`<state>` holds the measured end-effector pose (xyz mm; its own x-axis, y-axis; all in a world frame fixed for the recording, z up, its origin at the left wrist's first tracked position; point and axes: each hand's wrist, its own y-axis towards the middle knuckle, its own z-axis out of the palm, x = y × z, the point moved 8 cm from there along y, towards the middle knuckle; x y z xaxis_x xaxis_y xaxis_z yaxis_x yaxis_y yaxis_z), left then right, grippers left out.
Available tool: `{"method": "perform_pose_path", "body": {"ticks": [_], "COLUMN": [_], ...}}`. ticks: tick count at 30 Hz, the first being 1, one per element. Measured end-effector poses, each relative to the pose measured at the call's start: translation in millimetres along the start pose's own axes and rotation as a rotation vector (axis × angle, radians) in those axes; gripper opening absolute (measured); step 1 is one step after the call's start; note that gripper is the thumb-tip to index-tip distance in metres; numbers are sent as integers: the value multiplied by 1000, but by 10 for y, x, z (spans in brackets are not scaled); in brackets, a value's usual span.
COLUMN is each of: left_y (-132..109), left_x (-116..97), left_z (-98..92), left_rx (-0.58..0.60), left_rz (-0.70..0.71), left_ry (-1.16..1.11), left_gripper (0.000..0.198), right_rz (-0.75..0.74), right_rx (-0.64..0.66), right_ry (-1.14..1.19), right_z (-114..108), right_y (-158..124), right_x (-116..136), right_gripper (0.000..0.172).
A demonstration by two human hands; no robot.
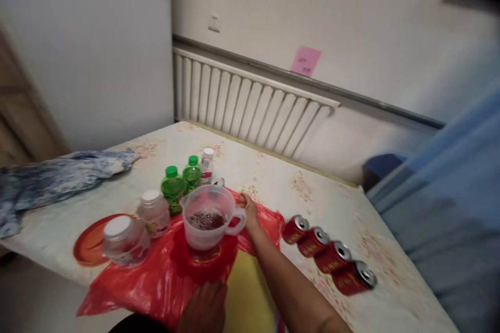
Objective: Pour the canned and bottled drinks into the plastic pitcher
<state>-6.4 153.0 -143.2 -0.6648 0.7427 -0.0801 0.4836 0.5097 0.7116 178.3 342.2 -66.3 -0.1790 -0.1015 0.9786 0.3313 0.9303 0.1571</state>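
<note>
A clear plastic measuring jug (203, 242) with dark, foamy liquid stands on a red plate or lid (179, 263) over a red plastic bag (136, 286). My right arm reaches past the jug's right side. My right hand (249, 210) is just beyond the handle over the bag's far part, its fingers extended to the left and partly hidden by the jug. At the bottom, my left hand (205, 306) rests against the near part of the bag. Its fingers are dark and blurred, so their closure is unclear. A can (217, 181) shows partly behind the jug.
Two clear jars with white lids, one a jar (127, 244) over an orange plate (86, 242), stand left. Green bottles (173, 190) and a clear bottle (208, 164) stand behind. Several red cans (330, 257) line the right. A yellow sheet (248, 296) and blue-white cloth (70, 174) lie on the table.
</note>
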Motion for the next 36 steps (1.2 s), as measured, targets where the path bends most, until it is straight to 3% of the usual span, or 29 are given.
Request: {"method": "perform_pose_path", "body": {"ticks": [8, 13, 17, 20, 24, 29, 36], "left_y": [198, 257, 295, 314, 326, 311, 294], "left_x": [4, -5, -22, -35, -37, -49, -26], "left_z": [-27, -36, -46, -44, -65, -67, -35], "left_rx": [116, 172, 194, 219, 226, 220, 230], "left_rz": [24, 37, 46, 57, 53, 87, 46], "left_ry": [-80, -63, -39, -25, 0, 32, 19], "left_gripper": [27, 27, 28, 27, 27, 27, 28], "right_rz": [117, 160, 187, 185, 139, 103, 123], "right_rx": [-143, -367, -674, -836, -790, -690, -735], "right_ry": [-17, -87, -184, -234, -228, -202, -221], "right_z": [-1183, -2168, -3036, -3509, -3742, -3784, -3735], "right_y": [-1521, -2402, -2790, -2807, -2520, -2262, -2294], "right_x": [-77, -241, -350, -345, -325, -349, -315], "right_gripper": [35, 29, 28, 47, 67, 59, 56]}}
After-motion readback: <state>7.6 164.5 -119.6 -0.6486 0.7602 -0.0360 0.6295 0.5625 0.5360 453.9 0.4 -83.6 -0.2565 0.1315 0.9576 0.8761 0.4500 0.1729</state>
